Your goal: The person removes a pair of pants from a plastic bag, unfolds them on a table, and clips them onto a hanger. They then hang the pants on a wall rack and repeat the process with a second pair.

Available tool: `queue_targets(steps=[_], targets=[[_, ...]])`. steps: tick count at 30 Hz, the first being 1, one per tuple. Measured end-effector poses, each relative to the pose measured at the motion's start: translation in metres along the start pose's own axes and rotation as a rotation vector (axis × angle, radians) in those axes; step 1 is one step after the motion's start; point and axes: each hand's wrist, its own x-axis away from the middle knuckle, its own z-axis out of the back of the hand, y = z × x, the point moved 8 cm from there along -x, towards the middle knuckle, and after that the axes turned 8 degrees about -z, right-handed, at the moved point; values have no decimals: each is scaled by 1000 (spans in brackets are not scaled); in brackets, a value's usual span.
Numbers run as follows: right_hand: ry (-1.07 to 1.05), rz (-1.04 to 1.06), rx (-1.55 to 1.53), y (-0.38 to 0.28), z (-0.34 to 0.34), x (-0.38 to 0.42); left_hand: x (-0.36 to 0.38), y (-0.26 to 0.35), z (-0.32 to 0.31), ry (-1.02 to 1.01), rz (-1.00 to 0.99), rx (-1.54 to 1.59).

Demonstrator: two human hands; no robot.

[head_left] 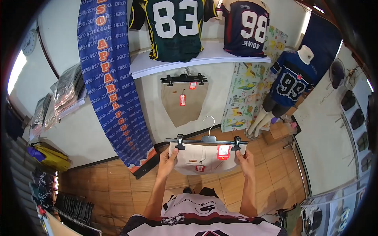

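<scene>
A pair of beige pants (185,159) hangs from a black clip hanger (206,141) with a silver hook, held up in front of my body. Red and white tags hang on the front of the pants. My left hand (168,162) grips the upper left corner, its thumb right at the left clip (180,142). At the opposite corner, my right hand (245,162) is closed on the pants just below the right clip (236,144). The fingers of both hands are partly hidden behind the cloth.
Similar khaki pants (185,102) hang on the wall ahead, under a white shelf (157,67) bearing jerseys. A blue banner (108,90) stands left. To the right are a dressed mannequin (291,80) and a cardboard box (274,134). A clothes rack (75,208) stands at lower left.
</scene>
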Motion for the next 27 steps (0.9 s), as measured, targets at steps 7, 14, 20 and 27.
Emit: queue_targets(steps=[7,14,20,27], targets=[[-126,47,-18,-9,-33,-123,-91,-7,3,234,-114,39],[-201,118,14,-22,-66,-259,-189,-22,6,345,-97,-32],[-300,66,0,-31,-98,-365,-267,-34,4,447,-155,-91],[-383,43,-43,-31,-133,-448,-338,-59,19,505,-123,-138]])
